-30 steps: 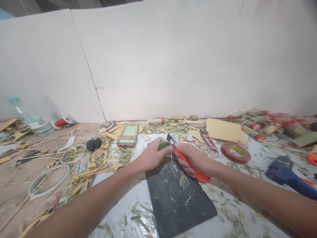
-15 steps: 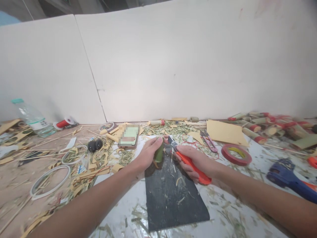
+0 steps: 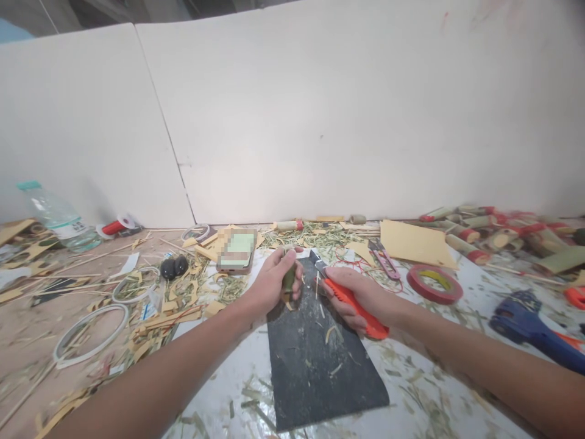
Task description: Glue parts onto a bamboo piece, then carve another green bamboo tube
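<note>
My left hand (image 3: 276,277) is closed around a short green bamboo piece (image 3: 289,280), held upright over the far end of a dark mat (image 3: 320,366). My fingers hide part of the bamboo. In my right hand (image 3: 354,296) is an orange utility knife (image 3: 359,308), its blade out and angled up toward the left. A small gap separates the blade from the bamboo. Thin shavings lie on the mat below both hands.
To the right are red tape (image 3: 434,285), pink-handled snips (image 3: 384,259), a blue glue gun (image 3: 532,326) and several bamboo pieces (image 3: 470,250). A phone (image 3: 236,249), tape rings (image 3: 91,335), a water bottle (image 3: 59,219) and shavings lie left. A white wall (image 3: 320,122) stands behind.
My left hand has shifted its hold, and its fingers now wrap around the front of the bamboo, which sits slightly left of before. The knife stays nearly where it was.
</note>
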### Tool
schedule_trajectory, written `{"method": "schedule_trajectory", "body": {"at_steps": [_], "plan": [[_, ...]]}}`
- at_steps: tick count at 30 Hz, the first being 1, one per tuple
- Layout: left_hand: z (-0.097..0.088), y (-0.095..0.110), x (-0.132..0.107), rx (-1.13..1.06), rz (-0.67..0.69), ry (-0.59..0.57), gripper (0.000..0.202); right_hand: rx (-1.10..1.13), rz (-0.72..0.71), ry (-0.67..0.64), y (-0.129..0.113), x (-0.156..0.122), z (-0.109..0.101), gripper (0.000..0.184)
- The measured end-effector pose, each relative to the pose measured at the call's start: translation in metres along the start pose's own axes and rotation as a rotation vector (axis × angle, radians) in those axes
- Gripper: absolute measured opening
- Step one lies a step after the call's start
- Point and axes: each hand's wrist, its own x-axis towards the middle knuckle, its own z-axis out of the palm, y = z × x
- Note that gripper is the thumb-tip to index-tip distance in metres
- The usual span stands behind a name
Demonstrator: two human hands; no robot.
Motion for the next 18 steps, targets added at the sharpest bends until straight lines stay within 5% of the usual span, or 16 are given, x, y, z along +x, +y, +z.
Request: {"method": "schedule_trajectory", "body": {"at_steps": [4,7,18], "plan": [[0.000,0.010,-0.009,0.162,-0.101,-0.203,0.065,-0.060,-0.035,-0.055,0.002,0.000,-0.002,0.041],[0.000,0.015,-0.012,0.305,-0.143,-0.299,0.066,-0.144,-0.054,-0.098,0.001,0.000,-0.002,0.043],[0.003,0.011,-0.010,0.627,-0.113,-0.206,0.046,-0.249,0.039,-0.112,-0.007,-0.001,0.000,0.045]]}}
